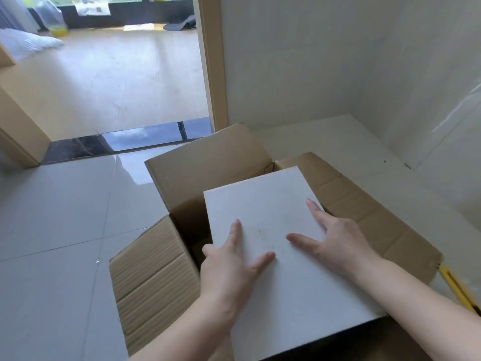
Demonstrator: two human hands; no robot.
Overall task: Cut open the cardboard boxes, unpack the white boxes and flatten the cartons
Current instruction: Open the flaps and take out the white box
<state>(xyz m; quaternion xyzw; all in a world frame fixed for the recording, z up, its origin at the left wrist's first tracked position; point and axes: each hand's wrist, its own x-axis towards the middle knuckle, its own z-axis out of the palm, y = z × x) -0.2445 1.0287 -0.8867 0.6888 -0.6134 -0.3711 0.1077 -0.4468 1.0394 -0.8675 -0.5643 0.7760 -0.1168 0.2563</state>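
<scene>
Our left hand and right hand grip a white box above an open carton — a yellow knife lies beside it on the tiled floor.

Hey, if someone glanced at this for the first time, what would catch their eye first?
Most likely the big white box at centre, gripped by the left hand and right hand over the open cardboard carton. Next, the yellow utility knife at the carton's right edge, then the sunlit doorway at upper left.
</scene>
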